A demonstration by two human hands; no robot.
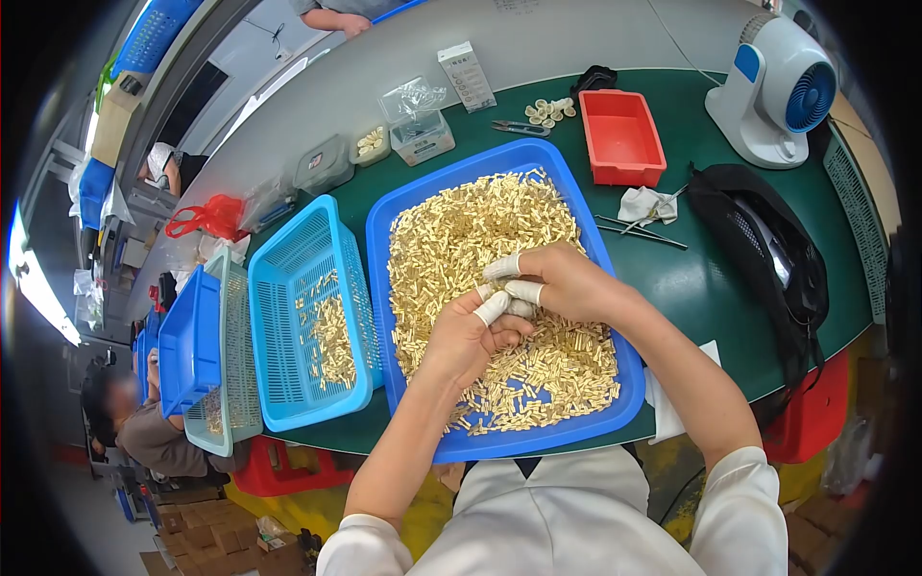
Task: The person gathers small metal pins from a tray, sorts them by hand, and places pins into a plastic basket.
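A large blue tray (379, 227) holds a thick layer of small gold-coloured metal pieces (451, 226). Above its middle, my left hand (471, 336) and my right hand (562, 281) meet at the fingertips. White finger cots cover several of my fingertips. Both hands are closed in a pinch, and whatever sits between the fingers is too small or hidden to name. To the left stands a light blue basket (280, 288) with a smaller heap of the same kind of pieces (332, 336) inside.
Behind the tray are a red bin (622, 134), loose finger cots (549, 112), scissors (520, 128) and a white box (467, 77). Tweezers (643, 232), a black bag (759, 250) and a fan (776, 96) lie rightward. Blue bins (189, 336) and a seated person (158, 437) are at left.
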